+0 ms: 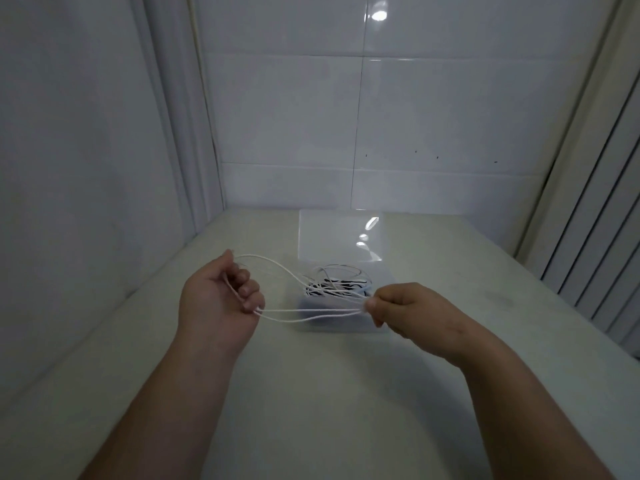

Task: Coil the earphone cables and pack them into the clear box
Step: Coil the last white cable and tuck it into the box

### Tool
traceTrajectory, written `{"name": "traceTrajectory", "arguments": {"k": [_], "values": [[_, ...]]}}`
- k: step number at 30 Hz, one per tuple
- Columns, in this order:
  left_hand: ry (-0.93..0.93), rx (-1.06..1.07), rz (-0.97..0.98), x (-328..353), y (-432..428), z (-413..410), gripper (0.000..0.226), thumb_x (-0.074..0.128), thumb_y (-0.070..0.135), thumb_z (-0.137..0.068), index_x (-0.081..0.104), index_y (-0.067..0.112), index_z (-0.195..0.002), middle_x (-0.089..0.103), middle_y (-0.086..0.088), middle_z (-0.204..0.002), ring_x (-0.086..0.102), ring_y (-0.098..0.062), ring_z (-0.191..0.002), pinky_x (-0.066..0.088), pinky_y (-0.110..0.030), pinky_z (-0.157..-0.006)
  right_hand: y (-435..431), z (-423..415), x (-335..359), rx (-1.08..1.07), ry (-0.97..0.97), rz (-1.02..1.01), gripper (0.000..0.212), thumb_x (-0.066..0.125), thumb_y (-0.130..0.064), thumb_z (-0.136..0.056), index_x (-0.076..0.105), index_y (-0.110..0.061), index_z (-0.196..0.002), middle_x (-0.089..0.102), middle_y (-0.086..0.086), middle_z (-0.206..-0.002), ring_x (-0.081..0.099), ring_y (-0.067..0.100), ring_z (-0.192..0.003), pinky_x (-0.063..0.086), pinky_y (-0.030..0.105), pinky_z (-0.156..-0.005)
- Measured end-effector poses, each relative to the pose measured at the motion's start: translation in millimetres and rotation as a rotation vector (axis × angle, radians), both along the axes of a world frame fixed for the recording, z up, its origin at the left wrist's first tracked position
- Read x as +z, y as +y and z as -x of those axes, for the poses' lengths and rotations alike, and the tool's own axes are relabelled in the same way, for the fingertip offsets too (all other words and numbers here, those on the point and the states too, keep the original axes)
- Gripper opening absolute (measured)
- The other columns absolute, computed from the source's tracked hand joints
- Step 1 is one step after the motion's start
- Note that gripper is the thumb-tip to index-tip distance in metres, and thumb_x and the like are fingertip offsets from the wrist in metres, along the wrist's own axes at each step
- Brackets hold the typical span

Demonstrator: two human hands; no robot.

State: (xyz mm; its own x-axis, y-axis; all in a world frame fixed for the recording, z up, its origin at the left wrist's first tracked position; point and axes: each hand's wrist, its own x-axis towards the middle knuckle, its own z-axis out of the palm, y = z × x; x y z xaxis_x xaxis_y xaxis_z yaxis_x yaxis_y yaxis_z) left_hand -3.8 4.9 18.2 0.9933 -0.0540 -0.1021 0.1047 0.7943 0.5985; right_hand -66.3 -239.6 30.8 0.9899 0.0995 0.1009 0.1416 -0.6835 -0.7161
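Observation:
A white earphone cable (311, 311) stretches in several long loops between my two hands, above the table. My left hand (218, 299) has its fingers curled with the loops hooked round them. My right hand (398, 306) pinches the other end of the loops at its fingertips. Behind the strands sits the clear box (332, 327), with its lid (339, 237) standing open at the back. Inside it lie more coiled white and dark cables (337, 282).
The pale table (311, 393) runs to a white tiled wall (381, 116) at the back. A plain wall (69, 168) closes the left side. Vertical slats (595, 237) stand at the right, near the table's right edge.

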Motion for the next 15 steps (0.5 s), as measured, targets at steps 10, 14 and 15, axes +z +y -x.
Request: {"name": "traceTrajectory", "arguments": {"k": [10,14,15], "values": [[-0.114,0.099,0.146,2,-1,5,0.027,0.056,0.044,-0.087,0.058,0.019,-0.076,0.064,0.004,-0.075,0.063,-0.011,-0.074,0.046,-0.025,-0.080,3,1,2,-0.010,-0.016,0.026,0.031,0.049,-0.026,-0.099,0.061,-0.020,-0.071,0.052,-0.012,-0.059,0.044,-0.001,-0.050,0.036,0.017,-0.055],[-0.251,-0.007,0.048,8,-7,16,0.058,0.050,0.060,-0.076,0.063,0.024,-0.119,0.064,0.002,-0.115,0.056,-0.016,-0.116,0.036,-0.037,-0.104,4,4,4,0.049,0.080,-0.014,0.030,0.047,-0.022,-0.100,0.065,-0.007,-0.080,0.061,-0.014,-0.050,0.042,0.003,-0.042,0.037,0.015,-0.046],[-0.280,-0.023,0.027,10,-11,19,0.063,0.047,0.063,-0.075,0.060,0.029,-0.126,0.061,0.001,-0.124,0.054,-0.019,-0.122,0.035,-0.041,-0.105,5,4,4,0.053,0.076,-0.025,0.028,0.048,-0.021,-0.100,0.065,-0.008,-0.081,0.062,-0.009,-0.054,0.043,0.004,-0.043,0.036,0.013,-0.044]]}}
